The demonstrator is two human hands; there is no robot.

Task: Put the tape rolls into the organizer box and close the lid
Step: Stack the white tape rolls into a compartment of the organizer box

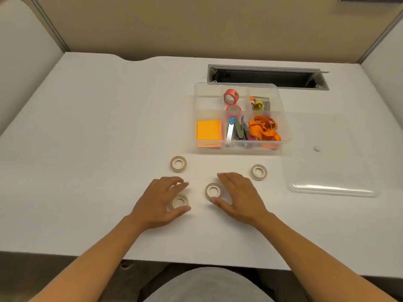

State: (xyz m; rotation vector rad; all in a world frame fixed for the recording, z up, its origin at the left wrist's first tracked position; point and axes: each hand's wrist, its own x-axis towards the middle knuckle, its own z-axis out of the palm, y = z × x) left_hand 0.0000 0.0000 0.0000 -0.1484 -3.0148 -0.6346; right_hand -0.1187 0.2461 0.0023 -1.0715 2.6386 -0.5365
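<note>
Both hands closing on the two nearest rolls

My left hand [160, 198] cups one roll [180, 201], fingers [178, 185] wide — right hand [237, 196] likewise spread around another roll [213, 190]; two more lie flat nearby, box [239, 144] open, lid [331, 188] beside it.

- A white table [91, 118] stood in a booth.
- Tan walls [196, 25] went around it.
- A grey slot [268, 77] lay open in the tabletop.

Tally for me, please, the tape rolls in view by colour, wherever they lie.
Clear tape rolls on the desk: 4
Pink tape rolls in the organizer box: 2
Total: 6
</note>
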